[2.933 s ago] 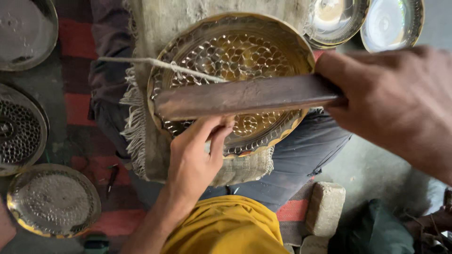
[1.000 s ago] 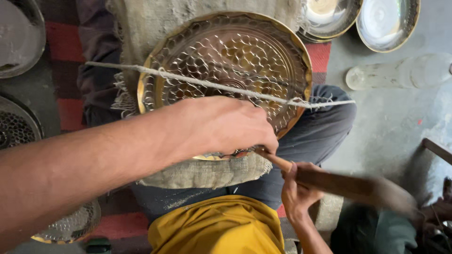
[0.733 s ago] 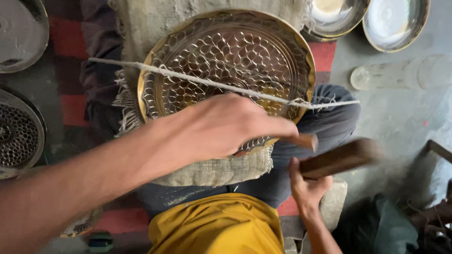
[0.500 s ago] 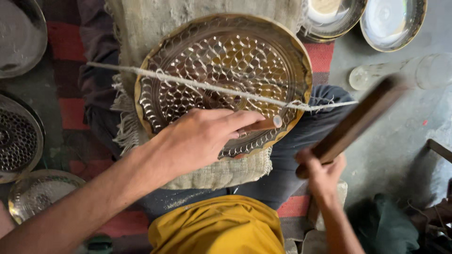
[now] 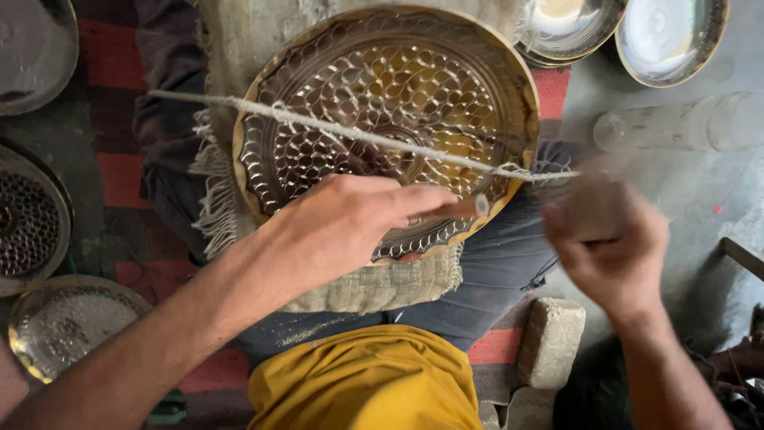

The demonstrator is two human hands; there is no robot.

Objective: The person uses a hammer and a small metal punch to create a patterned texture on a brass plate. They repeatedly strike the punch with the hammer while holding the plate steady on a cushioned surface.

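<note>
Here, a large round brass plate [image 5: 386,119], its face covered with a hammered scale pattern, is seen lying on a piece of coarse burlap cloth [image 5: 374,283] spread over the lap of the person. A pale cord [image 5: 350,134] is stretched across the plate from the upper left to the right rim.

The left hand [image 5: 342,227] is reached in from the lower left, the forearm stretched diagonally across the view, with the back of the hand turned up. Its fingers are pressed together around a thin punch-like tool [image 5: 469,207], whose small round end is shown near the lower right rim of the plate. The grip of this hand is clamped on the tool, the index finger laid out straight along it.

The right hand [image 5: 609,243] is held just to the right of the plate, above the grey trouser leg [image 5: 501,271]. It is heavily blurred; the fingers appear curled, but whether anything is gripped cannot be told.

A yellow garment [image 5: 366,382] is seen at the bottom centre. A stone block [image 5: 551,341] is set beside the leg. Shallow metal bowls [image 5: 621,28] are placed at the upper right, and other patterned metal dishes [image 5: 68,322] lie on the floor at the left. A clear bottle [image 5: 676,123] is seen lying on the floor at the right.
</note>
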